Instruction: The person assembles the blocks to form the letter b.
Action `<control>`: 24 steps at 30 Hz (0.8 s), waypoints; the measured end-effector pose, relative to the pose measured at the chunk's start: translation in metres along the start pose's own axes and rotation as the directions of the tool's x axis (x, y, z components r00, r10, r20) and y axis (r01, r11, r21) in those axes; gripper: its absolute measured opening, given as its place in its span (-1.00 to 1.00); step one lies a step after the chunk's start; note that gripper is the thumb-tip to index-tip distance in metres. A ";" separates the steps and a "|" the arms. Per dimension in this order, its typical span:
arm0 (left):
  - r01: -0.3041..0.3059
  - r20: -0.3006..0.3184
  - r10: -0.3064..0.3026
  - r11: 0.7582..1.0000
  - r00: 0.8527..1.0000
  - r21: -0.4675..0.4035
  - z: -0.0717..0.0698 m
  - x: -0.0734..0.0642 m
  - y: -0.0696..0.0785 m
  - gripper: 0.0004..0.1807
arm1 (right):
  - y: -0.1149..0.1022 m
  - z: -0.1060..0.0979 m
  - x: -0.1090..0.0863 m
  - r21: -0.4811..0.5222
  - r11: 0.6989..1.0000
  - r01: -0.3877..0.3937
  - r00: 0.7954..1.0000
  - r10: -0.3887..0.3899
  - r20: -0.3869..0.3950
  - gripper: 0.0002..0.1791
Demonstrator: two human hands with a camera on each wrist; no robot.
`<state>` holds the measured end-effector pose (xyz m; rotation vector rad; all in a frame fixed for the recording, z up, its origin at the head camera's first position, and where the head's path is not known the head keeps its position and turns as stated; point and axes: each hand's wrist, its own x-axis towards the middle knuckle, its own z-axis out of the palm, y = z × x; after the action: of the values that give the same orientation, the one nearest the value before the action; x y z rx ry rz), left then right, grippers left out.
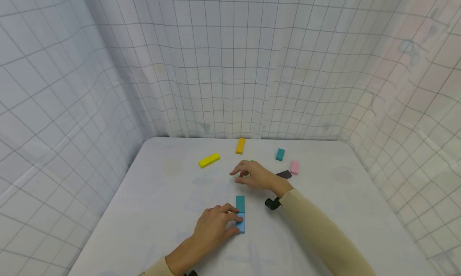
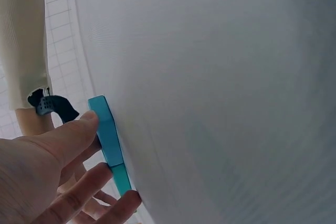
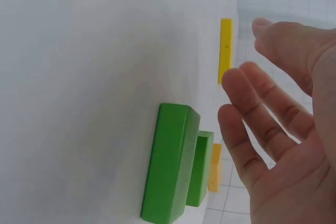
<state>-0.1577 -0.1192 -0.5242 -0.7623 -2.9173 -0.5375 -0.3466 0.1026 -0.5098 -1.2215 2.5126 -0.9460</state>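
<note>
A blue block (image 1: 242, 227) and a teal block (image 1: 240, 203) lie end to end on the white table. My left hand (image 1: 215, 224) rests at their left side, thumb and fingertips touching them. In the left wrist view, the thumb lies against the blue block (image 2: 108, 135) and other fingers reach along to the teal block (image 2: 121, 179). Farther forward, my right hand (image 1: 253, 175) hovers with nothing in it, fingers loosely bent. Two green blocks (image 3: 170, 166) stand close by it in the right wrist view; in the head view the hand mostly hides them.
Toward the back of the table lie a yellow block (image 1: 209, 160), an orange block (image 1: 240, 146) and a smaller teal block (image 1: 280, 154). A pink block (image 1: 295, 168) sits beside a dark block (image 1: 285, 174), right of my right hand. Gridded white curtains (image 1: 230, 67) surround the table.
</note>
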 end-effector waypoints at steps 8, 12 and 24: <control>-0.002 0.011 0.002 1.000 1.000 0.003 -0.001 0.000 0.000 -0.69 | 0.009 0.000 0.034 -0.017 1.000 -0.007 1.000 0.007 -0.003 -0.51; -0.002 0.010 0.002 1.000 1.000 0.001 -0.001 0.002 0.000 -0.71 | 0.011 0.001 0.048 -0.045 0.999 -0.015 1.000 0.015 0.012 -0.45; -0.014 0.010 0.014 1.000 1.000 0.002 0.000 0.001 -0.002 -0.71 | 0.010 0.015 0.081 -0.092 0.995 -0.039 0.994 0.048 0.103 -0.23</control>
<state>-0.1595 -0.1201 -0.5247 -0.7868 -2.9189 -0.5312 -0.3981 0.0386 -0.5197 -1.2029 2.5129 -0.7455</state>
